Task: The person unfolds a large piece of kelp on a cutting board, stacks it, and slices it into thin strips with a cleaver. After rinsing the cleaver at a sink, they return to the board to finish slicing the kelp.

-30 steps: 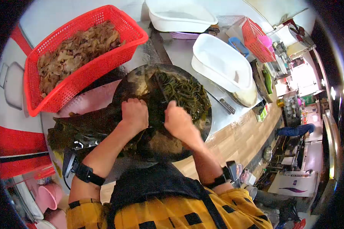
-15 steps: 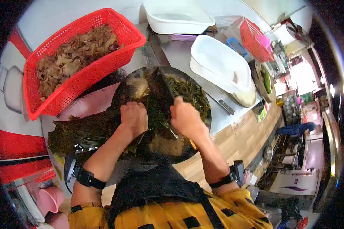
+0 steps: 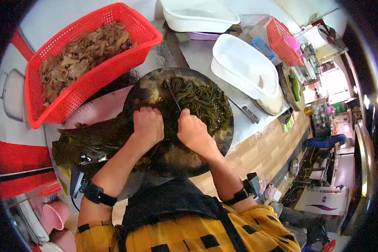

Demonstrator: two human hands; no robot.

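A broad dark sheet of what looks like kelp point(image 3: 86, 145) is spread across the left of a round chopping board point(image 3: 182, 159) and over its edge, while cut strips point(image 3: 208, 103) are heaped on the board's far right. Between the two, a knife point(image 3: 175, 98) is held in the right hand point(image 3: 194, 131), its fingers clamped around the handle. The sheet is pressed by the left hand point(image 3: 148, 124), its fingers curled together; whether any leaf is pinched cannot be told. Slicing appears to be the step in hand; for the next stroke, a steady sheet and knuckles kept clear of the blade seem called for. Beyond, a red basket point(image 3: 115, 69) of brownish pieces and a white tub point(image 3: 241, 63) are set on the table point(image 3: 241, 131).
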